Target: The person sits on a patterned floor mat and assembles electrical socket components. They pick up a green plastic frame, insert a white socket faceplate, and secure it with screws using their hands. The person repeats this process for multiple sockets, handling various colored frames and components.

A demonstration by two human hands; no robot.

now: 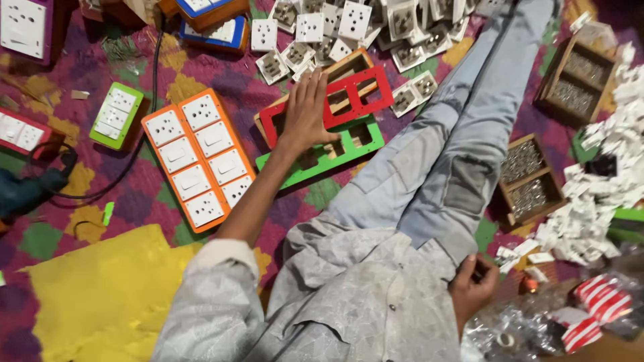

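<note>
Red-striped packets (598,305), perhaps, lower right

Left hand (307,107) flat on red frame (355,94); right hand (473,285) curled by hip.

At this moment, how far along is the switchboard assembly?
Done: an orange board lies fully fitted with white switches and sockets. In hand: the left hand rests on an empty red frame atop a green frame. Left: both frames unfilled, loose sockets piled beyond.
</note>
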